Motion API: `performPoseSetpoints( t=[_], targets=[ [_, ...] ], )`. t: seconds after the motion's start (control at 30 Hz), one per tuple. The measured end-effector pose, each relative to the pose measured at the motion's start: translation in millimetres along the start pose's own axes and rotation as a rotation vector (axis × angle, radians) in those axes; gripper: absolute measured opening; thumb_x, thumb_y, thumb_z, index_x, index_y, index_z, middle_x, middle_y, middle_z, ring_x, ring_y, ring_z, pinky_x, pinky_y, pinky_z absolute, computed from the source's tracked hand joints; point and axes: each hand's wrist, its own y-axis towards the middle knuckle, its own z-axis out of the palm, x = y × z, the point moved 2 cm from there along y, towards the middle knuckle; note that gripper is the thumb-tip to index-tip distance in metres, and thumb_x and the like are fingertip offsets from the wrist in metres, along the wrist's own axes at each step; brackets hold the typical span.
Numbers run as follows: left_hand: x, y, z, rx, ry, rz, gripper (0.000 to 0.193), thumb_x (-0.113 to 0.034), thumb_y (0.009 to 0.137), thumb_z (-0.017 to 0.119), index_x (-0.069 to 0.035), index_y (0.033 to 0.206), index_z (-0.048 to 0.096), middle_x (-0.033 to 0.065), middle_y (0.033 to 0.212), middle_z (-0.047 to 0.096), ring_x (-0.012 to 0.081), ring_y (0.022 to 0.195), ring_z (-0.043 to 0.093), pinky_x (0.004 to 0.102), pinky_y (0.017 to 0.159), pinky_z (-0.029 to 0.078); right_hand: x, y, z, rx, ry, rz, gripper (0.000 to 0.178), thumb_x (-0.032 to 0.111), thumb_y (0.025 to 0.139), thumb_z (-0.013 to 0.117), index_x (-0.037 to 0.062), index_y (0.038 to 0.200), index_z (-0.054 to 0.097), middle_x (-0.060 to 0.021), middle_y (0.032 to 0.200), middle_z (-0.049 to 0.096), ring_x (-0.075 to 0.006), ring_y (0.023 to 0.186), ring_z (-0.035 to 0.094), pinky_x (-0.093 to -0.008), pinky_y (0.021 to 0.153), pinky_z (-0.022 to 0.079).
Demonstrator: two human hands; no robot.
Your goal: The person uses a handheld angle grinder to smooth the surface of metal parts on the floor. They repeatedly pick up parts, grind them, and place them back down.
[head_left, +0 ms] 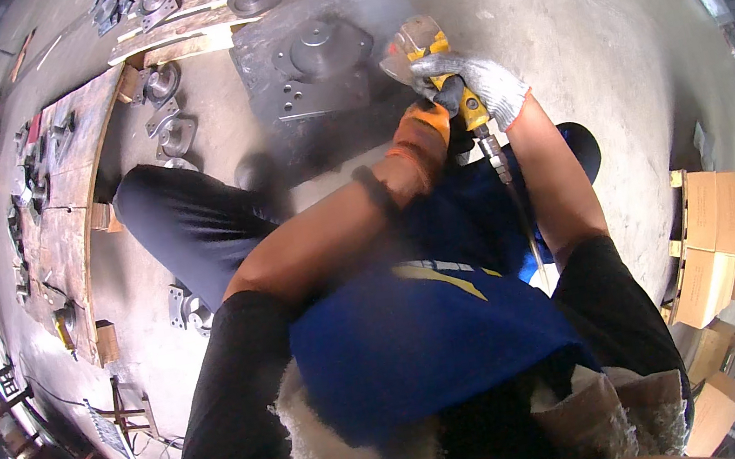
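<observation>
A yellow air grinder is tilted up in front of me, its round head and disc just right of a dark metal casting. My right hand, in a whitish knit glove, wraps round the grinder's body. My left hand, in an orange glove with dark fingertips, is closed against the grinder's near left side; its fingers are partly hidden. An air hose runs from the handle down beside my right forearm. The metal casting, with a round hub and a plate with holes, lies on a dark slab.
More castings lie on the floor to the left. Others stand on a wooden pallet at the back and a wooden board at the left. Cardboard boxes are stacked at the right. My bent legs flank the slab's near side.
</observation>
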Motion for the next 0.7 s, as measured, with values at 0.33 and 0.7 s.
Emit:
performPoseSetpoints(
  t=[0.33,0.7],
  targets=[
    [88,30,14,-0.148,-0.036,-0.281,0.033,-0.015,0.073,0.066,-0.006,0.103,0.059,0.0123,0.095,0.067,0.0268,0.091,0.065,0.0329,0.078,0.051,59,89,65,0.184,-0.086,0.079,0.030,0.020,0.079,0.071,-0.0007,0.100,0.065,-0.0062,0.089,0.066,-0.0130,0.075,0.063,-0.0240,0.066,0.052],
    [88,27,-8,-0.036,-0.077,-0.292,0.047,-0.019,0.068,0.071,-0.003,0.110,0.055,0.0138,0.099,0.067,0.0265,0.095,0.064,0.0308,0.082,0.049,61,100,72,0.167,-0.154,0.045,0.029,0.018,0.079,0.071,-0.0007,0.101,0.065,-0.0060,0.089,0.067,-0.0123,0.076,0.063,-0.0229,0.066,0.052]
  ],
)
